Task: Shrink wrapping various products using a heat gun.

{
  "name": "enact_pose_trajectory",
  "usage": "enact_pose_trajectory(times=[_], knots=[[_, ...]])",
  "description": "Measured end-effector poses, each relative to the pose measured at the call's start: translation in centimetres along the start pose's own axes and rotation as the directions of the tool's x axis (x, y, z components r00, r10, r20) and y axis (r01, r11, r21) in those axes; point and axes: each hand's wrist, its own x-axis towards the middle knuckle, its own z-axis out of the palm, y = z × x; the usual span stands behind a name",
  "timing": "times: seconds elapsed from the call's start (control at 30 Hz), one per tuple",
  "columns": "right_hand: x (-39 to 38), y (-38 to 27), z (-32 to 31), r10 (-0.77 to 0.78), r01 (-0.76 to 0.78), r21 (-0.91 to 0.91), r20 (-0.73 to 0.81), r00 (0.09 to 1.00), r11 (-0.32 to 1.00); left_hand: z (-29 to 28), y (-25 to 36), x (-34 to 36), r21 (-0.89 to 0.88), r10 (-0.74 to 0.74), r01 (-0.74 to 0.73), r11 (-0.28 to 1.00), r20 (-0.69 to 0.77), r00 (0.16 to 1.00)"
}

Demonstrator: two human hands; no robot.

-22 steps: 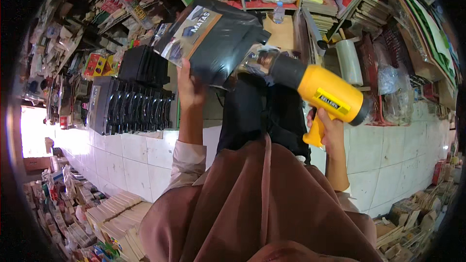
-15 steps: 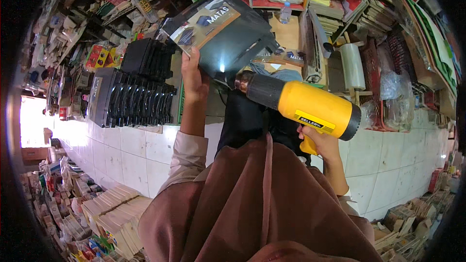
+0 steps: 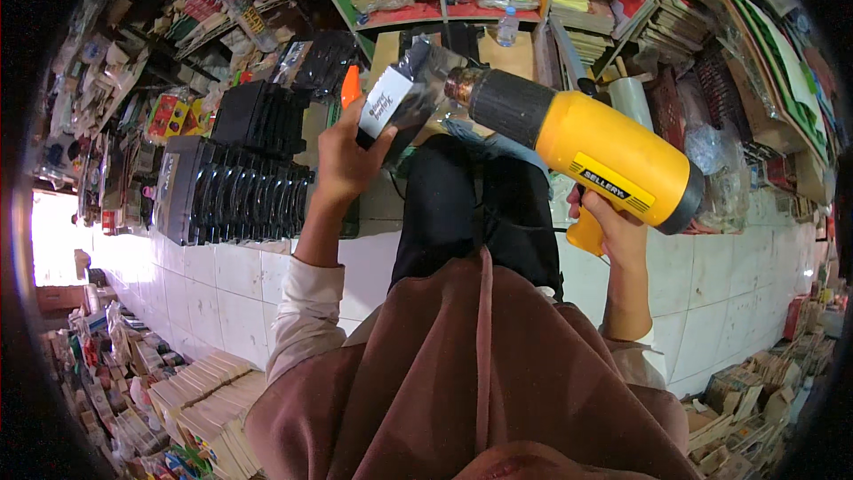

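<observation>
My left hand [image 3: 345,156] grips a black, flat case [image 3: 412,121] in clear plastic film, tilted with a white-labelled narrow edge toward me. In my right hand [image 3: 615,224] is a yellow heat gun [image 3: 613,156], my fingers wrapped round its handle. The gun's dark metal nozzle points left, close to the film on the case. Whether nozzle and film touch, I cannot tell. Just beyond my left hand shows an orange object [image 3: 350,86], partly hidden.
Left of my hand stands a row of black cases [image 3: 235,191], with more black cases [image 3: 258,116] behind. A water bottle [image 3: 507,28] stands on the wooden surface beneath the shelves [image 3: 404,18]. Bundled cardboard [image 3: 209,391] lies at lower left on the white tiled floor [image 3: 222,302].
The case has turned from its broad printed face to a narrow, white-labelled edge. My right hand has shifted the heat gun slightly right and up. The orange object has come into view.
</observation>
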Motion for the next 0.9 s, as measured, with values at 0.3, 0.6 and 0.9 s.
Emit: enact_pose_trajectory(times=[0.3,0.6,0.9], knots=[[0.2,0.9,-1.4,0.062,-0.061,0.138,0.001,0.998,0.989,-1.9,0.0,-1.1,0.126,0.093,-0.099,0.987,0.058,0.994],[2.1,2.9,-1.4,0.159,-0.135,0.201,-0.11,0.981,0.97,-3.5,0.4,-2.2,0.064,0.165,-0.16,0.985,-0.078,0.983],[0.4,2.0,-4.9,0.151,-0.098,0.354,-0.124,0.981,0.93,-4.7,-2.3,-3.4,-0.343,-0.043,0.018,0.939,-0.066,0.997]])
